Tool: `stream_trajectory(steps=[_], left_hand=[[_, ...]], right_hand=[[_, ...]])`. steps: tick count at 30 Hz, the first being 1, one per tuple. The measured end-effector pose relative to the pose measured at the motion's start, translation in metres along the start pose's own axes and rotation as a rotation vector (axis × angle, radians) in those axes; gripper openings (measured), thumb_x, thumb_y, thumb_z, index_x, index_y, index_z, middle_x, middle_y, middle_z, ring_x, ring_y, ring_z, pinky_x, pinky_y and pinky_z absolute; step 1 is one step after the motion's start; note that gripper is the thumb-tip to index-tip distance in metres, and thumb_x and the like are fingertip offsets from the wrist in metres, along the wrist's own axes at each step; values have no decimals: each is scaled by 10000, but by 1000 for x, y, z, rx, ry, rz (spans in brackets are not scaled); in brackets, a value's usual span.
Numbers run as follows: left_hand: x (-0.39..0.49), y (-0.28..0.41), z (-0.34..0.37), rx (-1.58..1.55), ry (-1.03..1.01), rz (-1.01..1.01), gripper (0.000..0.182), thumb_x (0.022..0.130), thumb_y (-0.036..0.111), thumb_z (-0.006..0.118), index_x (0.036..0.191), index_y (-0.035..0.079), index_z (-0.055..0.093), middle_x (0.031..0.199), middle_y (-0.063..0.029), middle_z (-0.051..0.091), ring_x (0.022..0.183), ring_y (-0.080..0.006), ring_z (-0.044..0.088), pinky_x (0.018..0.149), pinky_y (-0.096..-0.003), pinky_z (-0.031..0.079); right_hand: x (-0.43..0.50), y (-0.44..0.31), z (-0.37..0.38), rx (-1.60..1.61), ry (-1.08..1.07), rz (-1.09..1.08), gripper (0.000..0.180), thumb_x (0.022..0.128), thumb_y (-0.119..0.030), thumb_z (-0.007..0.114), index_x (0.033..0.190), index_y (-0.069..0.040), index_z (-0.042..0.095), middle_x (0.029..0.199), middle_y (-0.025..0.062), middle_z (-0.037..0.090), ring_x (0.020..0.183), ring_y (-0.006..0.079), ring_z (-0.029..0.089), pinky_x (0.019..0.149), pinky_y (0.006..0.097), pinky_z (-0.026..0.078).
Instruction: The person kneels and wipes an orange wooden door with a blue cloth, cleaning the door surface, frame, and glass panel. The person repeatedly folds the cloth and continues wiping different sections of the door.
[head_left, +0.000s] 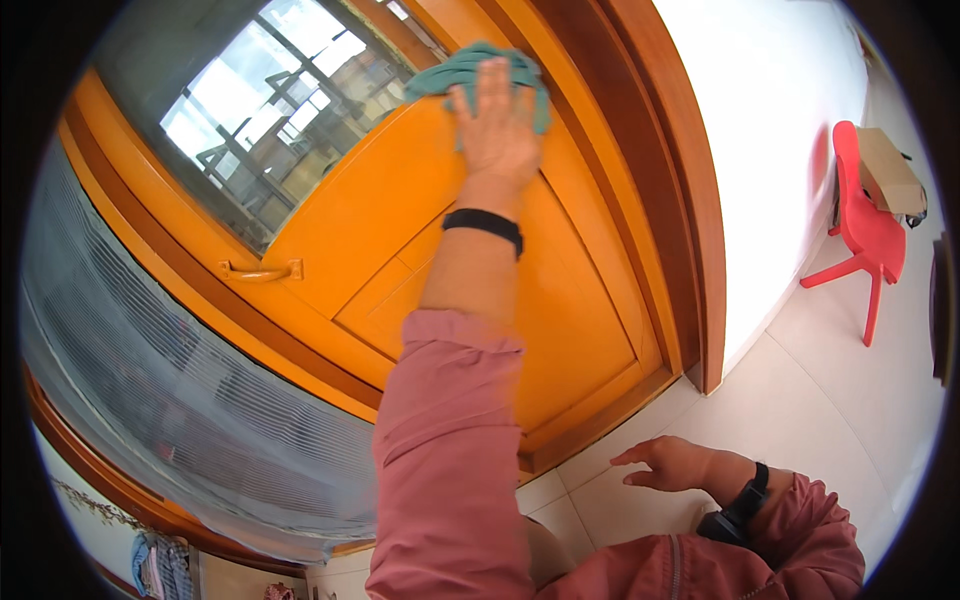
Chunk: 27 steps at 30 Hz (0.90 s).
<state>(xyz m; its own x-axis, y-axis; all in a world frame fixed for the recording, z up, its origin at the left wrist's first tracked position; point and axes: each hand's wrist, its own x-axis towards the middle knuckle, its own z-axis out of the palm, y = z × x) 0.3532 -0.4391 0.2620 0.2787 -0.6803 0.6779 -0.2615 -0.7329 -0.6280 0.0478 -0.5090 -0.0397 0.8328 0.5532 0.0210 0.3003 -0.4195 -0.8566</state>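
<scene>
My left hand (499, 135) lies flat over a bunched green cloth (480, 56), pressing it against an orange wooden door (390, 217). The cloth sits at the upper corner of the door's solid panel, next to the glass pane (255, 112); part of it is hidden beneath my fingers. Down at the lower right, my right hand (664, 463) hangs in the air above the floor tiles with nothing in it, fingers apart. A black band (484, 225) circles my left wrist, and a black strapped device (739, 510) is on the right one.
A metal pull handle (261, 271), orange like the door, juts from its left side. Brown door frame (675, 187) and white wall (757, 187) border the right. Beyond stands a red chair (870, 232) with a cardboard box (891, 171). A translucent ribbed curtain (210, 375) hangs at left.
</scene>
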Motion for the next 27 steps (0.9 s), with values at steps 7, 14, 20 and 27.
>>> stream_trajectory(steps=[7, 14, 20, 27], left_hand=[[-25, -25, 0, -4, 39, 39, 445, 903, 178, 612, 1332, 168, 496, 1638, -43, 190, 1519, -231, 120, 1192, -521, 136], [-108, -124, -29, 27, 68, -301, 449, 848, 147, 655, 1282, 162, 541, 1633, -119, 182, 1512, -319, 137, 1152, -556, 204], [-194, -182, -37, 83, 184, -301, 328, 881, 86, 585, 1207, 109, 563, 1612, -157, 224, 1480, -357, 226, 1144, -568, 240], [-261, -174, -44, 87, 61, -234, 265, 890, 26, 548, 1149, 82, 551, 1564, -161, 316, 1447, -358, 284, 1152, -545, 259]], right_hand=[[13, 29, 6, -318, -129, 92, 495, 936, -372, 606, 1374, -147, 552, 1205, 187, 648, 1134, 375, 594, 981, 438, 467], [17, 24, 15, -374, -184, 80, 536, 937, -378, 608, 1409, -141, 513, 1216, 194, 638, 1137, 378, 592, 978, 443, 468], [8, 6, 20, -395, -245, 92, 549, 937, -366, 614, 1418, -127, 500, 1223, 201, 635, 1146, 381, 587, 991, 437, 461], [12, 3, 23, -455, -224, 149, 569, 934, -356, 622, 1438, -131, 483, 1241, 209, 629, 1153, 385, 585, 996, 436, 460]])
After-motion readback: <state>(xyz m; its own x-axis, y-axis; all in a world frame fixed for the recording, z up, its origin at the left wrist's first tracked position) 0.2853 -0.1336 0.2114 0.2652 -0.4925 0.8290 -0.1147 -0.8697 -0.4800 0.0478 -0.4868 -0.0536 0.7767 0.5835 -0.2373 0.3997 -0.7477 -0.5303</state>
